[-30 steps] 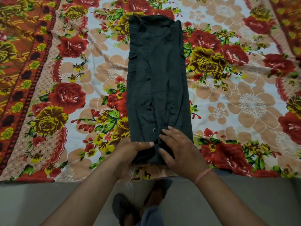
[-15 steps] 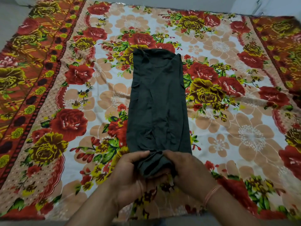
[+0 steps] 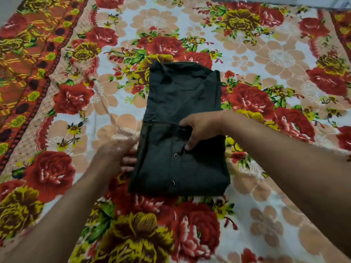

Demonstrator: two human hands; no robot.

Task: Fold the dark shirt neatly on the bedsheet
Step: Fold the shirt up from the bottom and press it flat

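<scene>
Pinching the dark shirt's [image 3: 182,133] doubled-over edge with the right hand [image 3: 199,130], blurry left hand [image 3: 118,154] straight-fingered against its left side on the bedsheet [image 3: 266,215].

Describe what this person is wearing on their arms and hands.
No sleeves or gloves are in view; both arms are uncovered as far as the frame shows. The right hand has a thin pinkish-red thread band around its wrist. The left hand is motion-blurred; no ring, watch or band shows on it.
</scene>
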